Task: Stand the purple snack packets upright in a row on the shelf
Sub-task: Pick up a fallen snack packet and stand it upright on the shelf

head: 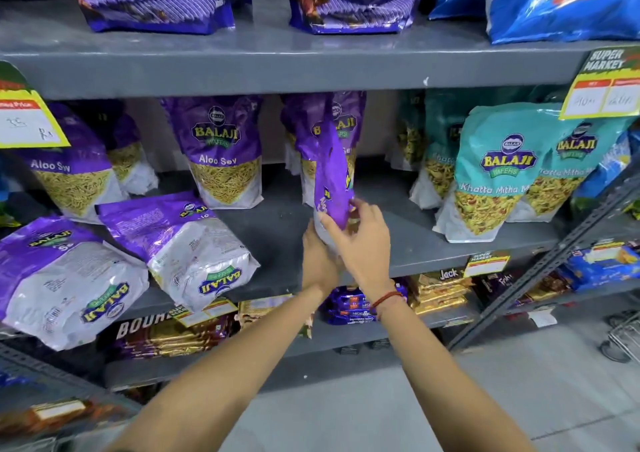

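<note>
Both my hands hold one purple Aloo Sev packet (331,178) edge-on and upright over the middle of the grey shelf (277,223). My left hand (320,261) grips its bottom from underneath, and my right hand (360,240) clasps its lower side. Right behind it stands another purple packet (346,122). Two more stand upright to the left, one in the centre (221,150) and one at the far left (74,174). Two purple packets lie flat at the shelf's front left, one (183,247) beside the other (62,282).
Teal Khatta Mitha packets (491,174) stand on the right of the same shelf. Purple and blue bags sit on the shelf above (277,53). Biscuit packs (173,334) fill the shelf below. Price tags (602,84) hang from the shelf edges. A trolley wheel (620,344) is at the right.
</note>
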### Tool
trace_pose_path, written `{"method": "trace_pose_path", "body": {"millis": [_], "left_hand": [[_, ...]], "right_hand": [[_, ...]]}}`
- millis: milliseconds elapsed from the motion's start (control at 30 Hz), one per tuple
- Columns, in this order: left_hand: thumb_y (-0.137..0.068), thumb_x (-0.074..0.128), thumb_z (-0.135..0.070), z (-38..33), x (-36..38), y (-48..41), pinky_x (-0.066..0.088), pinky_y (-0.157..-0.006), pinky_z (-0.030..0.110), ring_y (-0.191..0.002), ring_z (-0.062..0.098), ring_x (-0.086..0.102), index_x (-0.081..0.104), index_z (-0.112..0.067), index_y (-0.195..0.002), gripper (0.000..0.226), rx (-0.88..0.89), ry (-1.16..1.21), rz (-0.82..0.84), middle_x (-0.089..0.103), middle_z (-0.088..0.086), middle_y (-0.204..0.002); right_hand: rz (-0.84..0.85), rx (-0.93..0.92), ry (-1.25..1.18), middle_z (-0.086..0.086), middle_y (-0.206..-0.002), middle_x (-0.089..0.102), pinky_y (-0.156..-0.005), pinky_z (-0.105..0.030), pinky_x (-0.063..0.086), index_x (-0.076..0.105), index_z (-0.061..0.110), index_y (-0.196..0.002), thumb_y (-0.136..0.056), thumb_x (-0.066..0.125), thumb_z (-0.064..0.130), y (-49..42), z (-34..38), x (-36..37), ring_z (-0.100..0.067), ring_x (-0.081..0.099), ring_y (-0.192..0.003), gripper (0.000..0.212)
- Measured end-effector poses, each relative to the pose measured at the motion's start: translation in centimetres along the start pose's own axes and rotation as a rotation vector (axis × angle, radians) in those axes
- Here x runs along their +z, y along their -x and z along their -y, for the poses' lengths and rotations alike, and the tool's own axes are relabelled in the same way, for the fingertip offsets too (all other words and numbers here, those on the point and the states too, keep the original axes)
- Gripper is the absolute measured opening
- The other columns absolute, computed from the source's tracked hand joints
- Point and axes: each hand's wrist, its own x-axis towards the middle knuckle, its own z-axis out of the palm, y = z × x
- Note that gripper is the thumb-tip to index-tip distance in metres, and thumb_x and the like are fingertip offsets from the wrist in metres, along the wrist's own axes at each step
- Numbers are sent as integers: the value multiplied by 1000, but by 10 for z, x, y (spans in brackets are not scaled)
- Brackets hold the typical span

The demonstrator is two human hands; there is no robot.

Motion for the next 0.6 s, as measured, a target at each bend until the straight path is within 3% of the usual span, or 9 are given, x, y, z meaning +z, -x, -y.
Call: {"method": "trace_pose_path", "body": {"millis": [100, 167, 233, 333, 433, 500, 600], "left_hand": [[-61, 77, -36, 1, -24, -28, 54, -89, 42, -108, 24, 62, 51, -15, -121, 69, -35, 2, 144, 65, 10, -117], [-58, 86, -27, 3, -43, -49, 56, -80, 28, -101, 22, 66, 58, -13, -114, 64, -41, -69, 313, 70, 9, -110], [-58, 88, -21, 3, -63, -71, 50, -76, 21, -100, 20, 65, 62, -13, -111, 60, -20, -216, 417, 70, 5, -108], [-55, 89, -17, 7, -89, -96, 50, -87, 32, -103, 24, 64, 62, -8, -109, 62, 2, -296, 368, 70, 10, -109], [-56, 87, -5, 16, -98, -103, 48, -99, 47, -108, 29, 63, 57, -4, -114, 65, -70, -146, 340, 67, 18, -115], [-56, 89, -11, 22, -94, -100, 49, -96, 39, -105, 25, 64, 57, -7, -107, 61, -77, -120, 302, 68, 6, -108], [-57, 89, -22, 20, -86, -89, 48, -84, 26, -94, 17, 65, 57, -19, -101, 54, -49, -134, 206, 67, -2, -99]], "right_hand": [[70, 9, -192, 0, -95, 61, -80, -36, 54, 62, 19, -112, -73, 68, 59, -10, -14, -7, -17, 62, -90, 56], [56, -2, -277, 3, -96, 63, -77, -30, 55, 63, 27, -107, -75, 73, 49, -19, -29, -11, -9, 62, -89, 40], [19, 7, -281, 6, -98, 62, -74, -19, 51, 59, 32, -107, -73, 77, 44, -29, -46, -13, -1, 60, -88, 40], [73, 120, -208, -1, -115, 57, -86, -24, 48, 52, 19, -125, -68, 82, 41, -47, -70, -13, -1, 56, -98, 69], [277, 261, -230, -8, -143, 43, -103, -30, 38, 35, 16, -143, -64, 85, 39, -65, -85, -9, -18, 44, -130, 96], [422, 291, -285, -6, -153, 36, -112, -36, 33, 29, 18, -146, -64, 86, 36, -74, -86, -5, -21, 36, -139, 101], [564, 250, -378, -8, -139, 54, -109, -46, 42, 41, 14, -136, -68, 85, 21, -83, -83, 4, -22, 51, -129, 81]]}}
